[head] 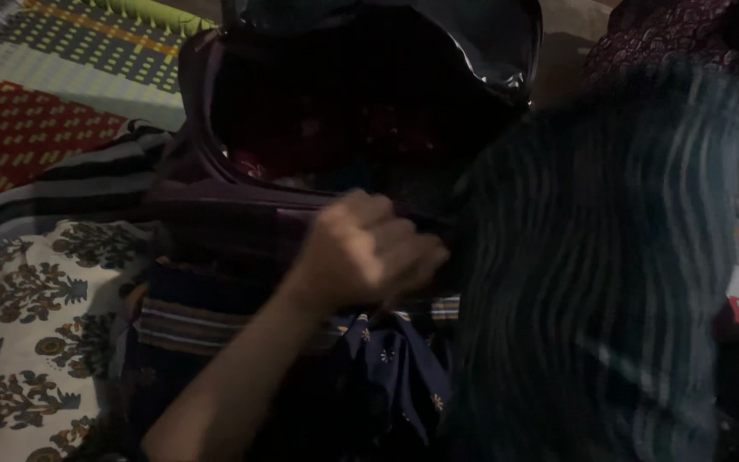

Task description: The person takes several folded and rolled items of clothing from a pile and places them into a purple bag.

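Your left hand (361, 248) is closed in a fist at the near rim of the open dark bag (241, 171), gripping either the edge or a piece of cloth there; the dim light hides which. Your right hand is out of sight, apparently under the blurred striped cloth (609, 257) that fills the right of the view, so you cannot tell its grip. Folded clothes lie below the bag: a floral print (36, 342), a striped piece (190, 321) and a navy one with small flowers (395, 368). You look to be mid-packing; next, the striped cloth wants guiding over the rim while your left hand keeps the mouth open.
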